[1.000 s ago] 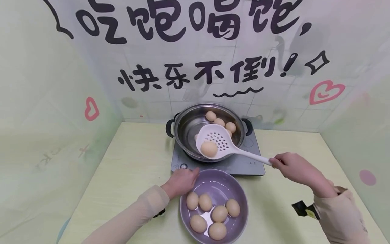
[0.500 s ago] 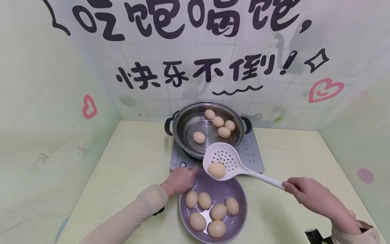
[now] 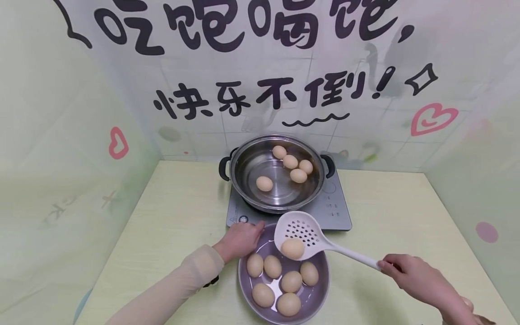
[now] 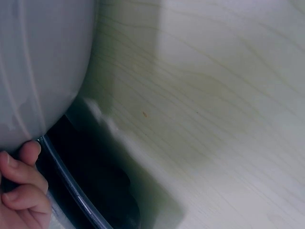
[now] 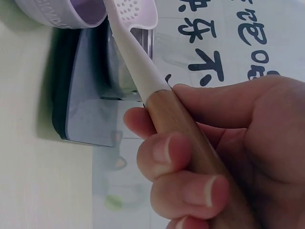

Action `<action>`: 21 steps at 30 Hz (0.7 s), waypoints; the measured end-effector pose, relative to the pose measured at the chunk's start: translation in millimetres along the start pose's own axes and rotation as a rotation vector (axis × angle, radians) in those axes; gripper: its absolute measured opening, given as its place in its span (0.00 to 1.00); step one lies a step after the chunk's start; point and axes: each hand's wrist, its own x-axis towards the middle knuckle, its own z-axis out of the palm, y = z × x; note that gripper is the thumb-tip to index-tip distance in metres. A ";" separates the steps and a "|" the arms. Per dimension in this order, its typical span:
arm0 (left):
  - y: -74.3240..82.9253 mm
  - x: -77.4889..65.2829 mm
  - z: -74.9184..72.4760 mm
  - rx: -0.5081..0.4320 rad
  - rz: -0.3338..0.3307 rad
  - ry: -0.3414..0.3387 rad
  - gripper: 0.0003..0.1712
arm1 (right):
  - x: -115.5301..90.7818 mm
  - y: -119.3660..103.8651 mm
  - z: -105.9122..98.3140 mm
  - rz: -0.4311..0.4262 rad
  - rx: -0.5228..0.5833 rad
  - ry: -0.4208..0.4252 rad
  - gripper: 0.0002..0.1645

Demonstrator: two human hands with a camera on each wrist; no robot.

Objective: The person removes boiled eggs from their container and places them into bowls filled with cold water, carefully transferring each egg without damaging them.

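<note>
In the head view my right hand (image 3: 418, 280) holds a white slotted skimmer (image 3: 345, 252). The right wrist view shows its fingers curled round the wooden handle (image 5: 178, 119). One egg (image 3: 292, 248) rests in the skimmer's perforated scoop, which hangs over the far part of a purple bowl (image 3: 313, 302). Several eggs (image 3: 291, 282) lie inside that bowl. My left hand (image 3: 239, 239) grips the bowl at its far left rim; in the left wrist view curled fingers (image 4: 28, 176) touch the bowl's outer wall.
Behind the bowl a steel pot (image 3: 252, 198) with black side handles stands on a grey induction cooker (image 3: 337, 216). Several more eggs (image 3: 298, 176) lie in it. Pale wood-grain tabletop (image 3: 174, 203) surrounds everything, with a printed wall sheet (image 3: 260, 126) along the back.
The right hand has drawn the skimmer, egg in its scoop, from over the pot toward the near side, above the bowl. The left hand has stayed at the bowl's rim.
</note>
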 end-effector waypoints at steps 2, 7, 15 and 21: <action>0.1 -0.1 -0.1 0.001 0.000 0.001 0.08 | -0.2 -0.1 2.0 0.003 -0.005 0.004 0.14; 0.6 -0.5 -1.2 0.004 -0.003 0.000 0.08 | 1.4 -2.1 5.8 0.004 -0.034 0.025 0.14; 0.5 -1.6 -0.3 0.034 0.017 0.050 0.08 | 3.6 -2.7 8.4 0.001 -0.057 0.040 0.11; 0.2 -2.1 0.0 0.032 0.026 0.058 0.08 | 4.9 -4.2 8.6 -0.010 -0.066 0.096 0.08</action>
